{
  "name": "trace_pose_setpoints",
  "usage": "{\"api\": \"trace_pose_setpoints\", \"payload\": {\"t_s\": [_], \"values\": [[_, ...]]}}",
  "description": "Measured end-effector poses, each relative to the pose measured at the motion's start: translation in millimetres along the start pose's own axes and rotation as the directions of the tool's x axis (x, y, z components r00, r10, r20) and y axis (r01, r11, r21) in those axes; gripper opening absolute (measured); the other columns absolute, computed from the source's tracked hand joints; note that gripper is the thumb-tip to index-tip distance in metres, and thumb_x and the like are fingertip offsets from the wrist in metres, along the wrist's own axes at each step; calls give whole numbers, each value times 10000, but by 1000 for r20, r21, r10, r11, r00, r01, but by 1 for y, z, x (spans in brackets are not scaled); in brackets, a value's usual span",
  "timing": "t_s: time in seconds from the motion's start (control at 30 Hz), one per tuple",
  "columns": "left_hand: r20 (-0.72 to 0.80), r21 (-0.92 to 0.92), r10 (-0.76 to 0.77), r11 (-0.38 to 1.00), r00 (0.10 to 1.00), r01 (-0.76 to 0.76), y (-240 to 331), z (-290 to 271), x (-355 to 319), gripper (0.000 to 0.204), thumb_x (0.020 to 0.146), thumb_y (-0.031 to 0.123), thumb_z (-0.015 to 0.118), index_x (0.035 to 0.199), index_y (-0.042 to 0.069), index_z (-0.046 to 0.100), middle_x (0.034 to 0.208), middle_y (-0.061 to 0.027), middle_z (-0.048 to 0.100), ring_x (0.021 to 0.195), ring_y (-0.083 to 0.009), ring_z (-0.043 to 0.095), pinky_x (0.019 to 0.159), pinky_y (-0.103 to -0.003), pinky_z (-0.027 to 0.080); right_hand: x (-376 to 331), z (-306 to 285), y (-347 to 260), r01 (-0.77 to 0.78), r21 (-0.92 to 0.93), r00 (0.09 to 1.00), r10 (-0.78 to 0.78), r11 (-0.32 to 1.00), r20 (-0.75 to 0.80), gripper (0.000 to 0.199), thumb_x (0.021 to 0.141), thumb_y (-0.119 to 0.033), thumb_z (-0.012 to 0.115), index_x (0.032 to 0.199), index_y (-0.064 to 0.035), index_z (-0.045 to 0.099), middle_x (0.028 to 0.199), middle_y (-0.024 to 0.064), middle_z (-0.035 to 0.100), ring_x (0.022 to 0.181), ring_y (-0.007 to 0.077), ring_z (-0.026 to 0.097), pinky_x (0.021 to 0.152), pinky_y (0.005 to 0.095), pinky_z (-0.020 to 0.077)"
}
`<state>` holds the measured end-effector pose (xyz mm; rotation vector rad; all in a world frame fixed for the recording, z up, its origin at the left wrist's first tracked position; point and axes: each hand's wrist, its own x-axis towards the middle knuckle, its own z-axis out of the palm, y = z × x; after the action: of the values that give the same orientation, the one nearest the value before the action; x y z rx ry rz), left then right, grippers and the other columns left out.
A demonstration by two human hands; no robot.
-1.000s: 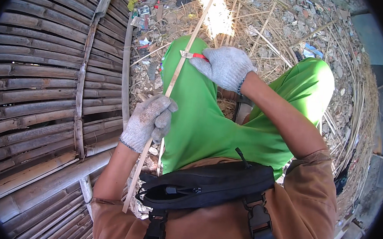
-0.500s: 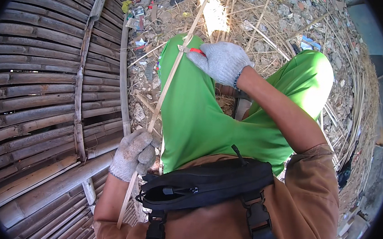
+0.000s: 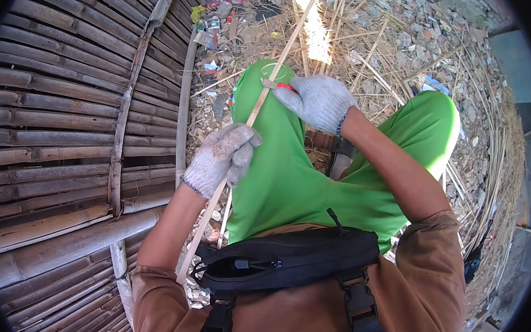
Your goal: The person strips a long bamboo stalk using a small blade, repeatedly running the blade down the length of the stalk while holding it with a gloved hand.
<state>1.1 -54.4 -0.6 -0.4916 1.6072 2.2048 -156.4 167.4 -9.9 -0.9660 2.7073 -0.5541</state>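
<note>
A long, thin, pale bamboo strip (image 3: 259,106) slants across my left thigh, its far end reaching past the knee. My left hand (image 3: 224,156), in a grey-white knitted glove, is closed around the strip beside the thigh; the near part runs back along my forearm. Over the left knee, my gloved right hand (image 3: 322,103) grips a small knife (image 3: 282,86) with a red handle. Its short metal blade lies across the strip. A thin curled shaving (image 3: 274,72) shows at the knee by the blade.
A slatted bamboo wall (image 3: 65,100) rises on the left. Rubble, scraps and loose bamboo strips (image 3: 373,68) litter the ground ahead and to the right. A black bag (image 3: 289,255) rests across my waist, over green trousers (image 3: 276,185).
My left hand has slid forward along the strip, closer to the knife. The right hand and blade remain over the knee, and the whole view has shifted slightly.
</note>
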Motion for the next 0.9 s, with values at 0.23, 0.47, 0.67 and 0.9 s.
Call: {"api": "trace_pose_setpoints", "payload": {"t_s": [0.23, 0.47, 0.67, 0.9], "values": [[135, -119, -46, 991, 990, 62, 6, 7, 46, 260, 1116, 235, 573, 1063, -6, 654, 630, 25, 534, 391, -96, 462, 361, -269, 372, 0, -4, 5, -41, 17, 997, 40, 999, 64, 695, 1069, -664, 430, 972, -64, 769, 970, 236, 767, 934, 443, 749, 850, 577, 586], [230, -237, -22, 968, 973, 78, 2, 1, 35, 301, 1132, 265, 548, 1090, -19, 638, 635, 38, 547, 402, -94, 480, 371, -265, 384, 0, 5, 7, -15, -4, 1000, 15, 1000, 17, 692, 1060, -678, 439, 975, -84, 783, 969, 224, 774, 922, 432, 757, 848, 571, 591], [153, -227, -74, 968, 985, 108, 6, 5, 6, 273, 1123, 247, 572, 1063, -8, 648, 605, 26, 518, 378, -95, 454, 345, -271, 352, 5, 8, 10, -130, 59, 991, 132, 990, -36, 737, 1064, -703, 392, 978, -77, 772, 977, 242, 772, 953, 444, 755, 857, 574, 591], [65, -161, -110, 980, 992, 119, -8, -7, -34, 301, 1134, 245, 546, 1056, -27, 647, 596, 13, 520, 351, -113, 434, 338, -281, 351, 8, 7, 28, -108, 33, 994, 108, 994, 0, 723, 1066, -706, 393, 1004, -86, 759, 971, 239, 769, 951, 449, 749, 859, 573, 586]]}}
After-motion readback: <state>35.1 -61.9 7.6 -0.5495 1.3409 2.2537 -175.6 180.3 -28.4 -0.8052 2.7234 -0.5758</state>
